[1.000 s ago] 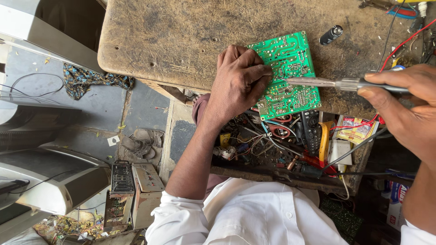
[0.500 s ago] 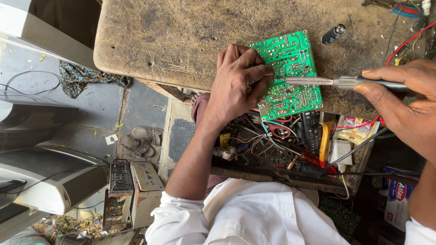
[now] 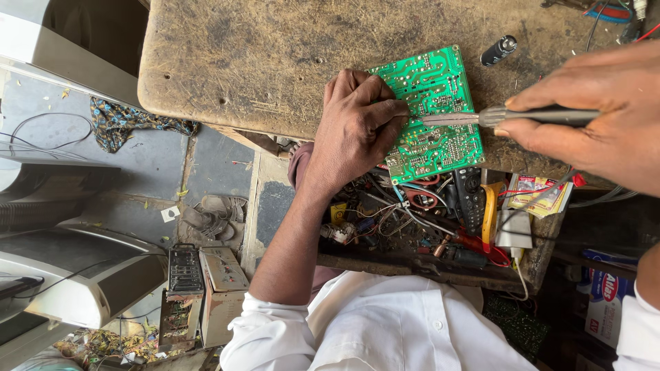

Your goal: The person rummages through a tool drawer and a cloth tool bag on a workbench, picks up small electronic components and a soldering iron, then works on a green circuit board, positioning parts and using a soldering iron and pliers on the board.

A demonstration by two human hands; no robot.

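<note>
L hand lies flat, fingers curled onto the left edge of the green printed circuit board, pinning it solder-side up on the worn wooden bench. R hand is closed round a dark-handled soldering iron, tip on the board's middle. Best approach, I'd say: keep the board pressed still, touch 1 joint only, w/ fingertips away from the tip.
</note>
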